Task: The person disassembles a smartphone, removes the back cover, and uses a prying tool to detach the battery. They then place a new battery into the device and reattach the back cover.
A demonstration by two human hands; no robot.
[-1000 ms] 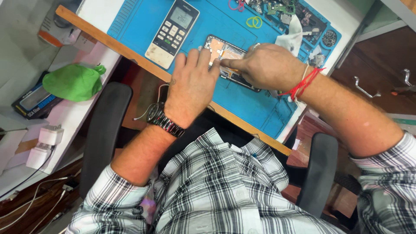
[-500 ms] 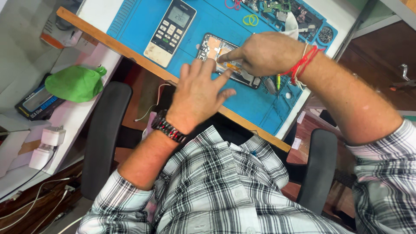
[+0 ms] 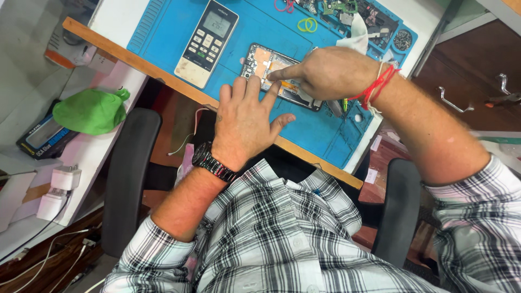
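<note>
1. Nearest, the person's checked shirt fills the lower frame, with black chair armrests on either side.
2. Left wrist: a dark metal wristwatch above the rolled sleeve.
3. Left hand: spread flat, fingers wide, palm down on the blue work mat; it holds nothing. Its fingertips reach the near edge of the opened phone.
4. Right hand: mostly curled, forefinger stretched out, its tip pressing on the phone's exposed interior. A red thread band circles the wrist. Whether anything is pinched inside the curled fingers cannot be told.
5. Opened phone: lies flat on the mat, back cover off, copper and orange parts showing, between the two hands and partly under the right one.
6. Remote control: pale, with a small screen and keypad, flat on the mat just left of the phone, apart from it.
7. Wooden strip: runs along the near edge of the surface.
8. Left shelf: a green cloth bundle, a dark box and white chargers.
9. Far end of the mat: a yellow-green band, circuit boards and a tray of small parts.
</note>
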